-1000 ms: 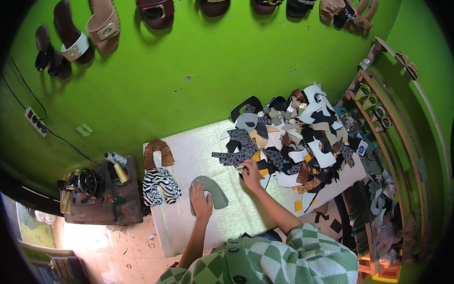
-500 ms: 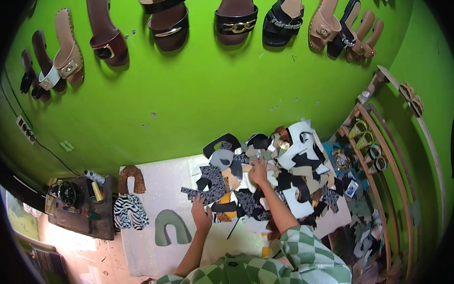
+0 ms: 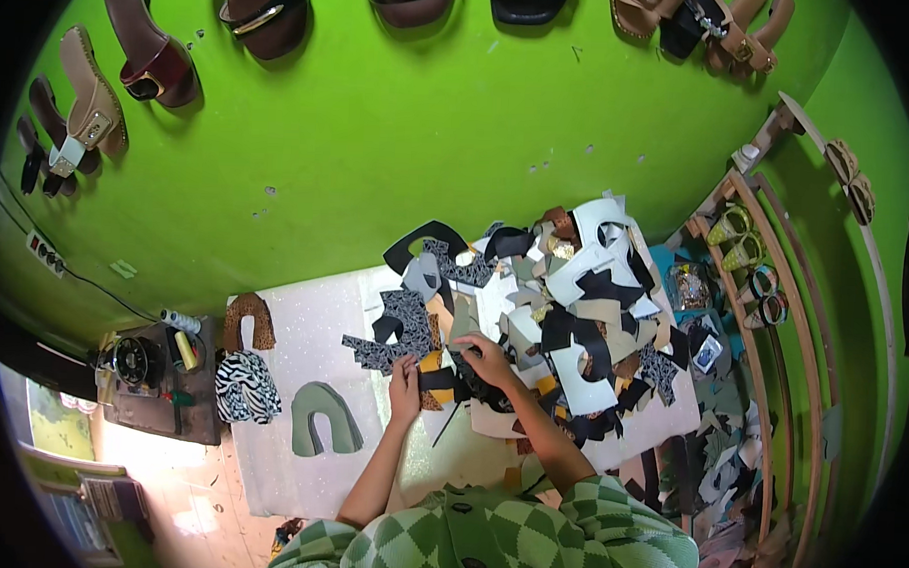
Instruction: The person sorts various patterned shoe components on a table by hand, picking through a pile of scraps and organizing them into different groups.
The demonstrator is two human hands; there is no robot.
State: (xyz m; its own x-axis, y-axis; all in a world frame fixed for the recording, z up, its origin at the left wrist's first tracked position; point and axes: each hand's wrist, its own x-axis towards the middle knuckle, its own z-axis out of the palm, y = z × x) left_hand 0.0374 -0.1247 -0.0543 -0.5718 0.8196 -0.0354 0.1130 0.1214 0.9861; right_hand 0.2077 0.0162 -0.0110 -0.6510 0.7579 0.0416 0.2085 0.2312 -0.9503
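sorting, early stage: both hands, left hand [image 3: 405,384] and right hand [image 3: 487,359], pinching a black-and-yellow cut piece [image 3: 436,378] at the scrap heap [image 3: 564,308] edge. left of them, on the surface [image 3: 312,339]: grey-green piece [image 3: 325,420], zebra piece [image 3: 246,387], brown piece [image 3: 248,320]. heap largely unsorted.

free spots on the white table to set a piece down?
Bare white table between the green U-shaped piece and the scrap pile, and near the front edge below the green piece. Crowded: pile covers the right half, where both hands work.
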